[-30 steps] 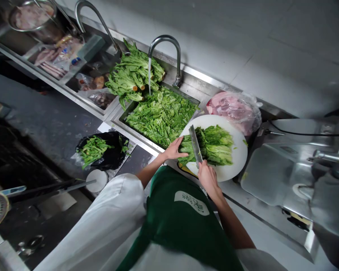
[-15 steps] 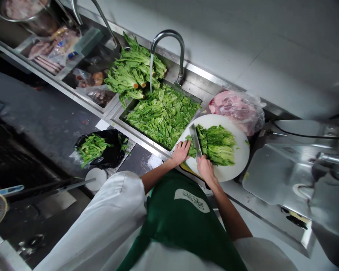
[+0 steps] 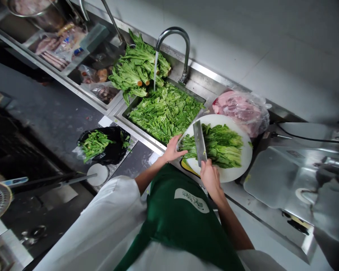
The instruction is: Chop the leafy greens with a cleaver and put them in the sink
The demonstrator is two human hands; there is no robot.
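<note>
My right hand is wrapped round the handle of a cleaver, its broad blade tilted over the leafy greens. Those greens lie in a bundle on a round white cutting board, with some cut leaves left of the blade. At the board's left edge my left hand is open, thumb apart from the fingers, beside the cut leaves. Beyond it, a sink basin is filled with chopped greens. Water runs into it from a curved faucet.
Whole leafy heads are piled behind the sink. Bagged raw meat touches the board's far side. A black bag with leaf scraps lies on the floor at left. A metal appliance stands to the right.
My left hand has lifted off the cut leaves and moved left, its thumb spreading. The cleaver has turned to show more of its flat side. The whole view has shifted slightly.
</note>
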